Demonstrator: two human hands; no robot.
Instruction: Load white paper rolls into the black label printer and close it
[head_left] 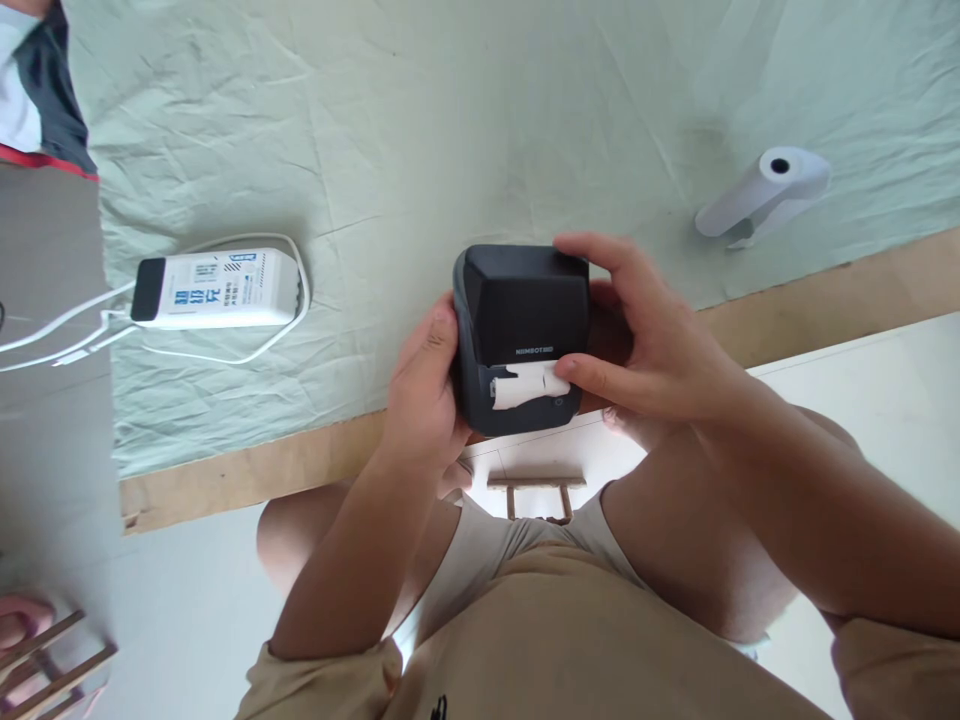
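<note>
A black label printer (525,310) marked NIIMBOT is held up between both hands over the table's near edge. My left hand (427,390) grips its left side, thumb along the casing. On the right side, my right hand (645,340) holds it, with one finger near the top corner and the thumb at the front slot. A torn, curled piece of white paper (529,387) sticks out of that slot, and the right thumb touches its end. The printer's underside is hidden.
A white power strip (217,288) with cables lies on the green cloth (390,150) at left. A roll of white paper (757,190) rests at right. Wooden table edge (300,460) runs in front of me. Another person's clothing (45,90) shows at upper left.
</note>
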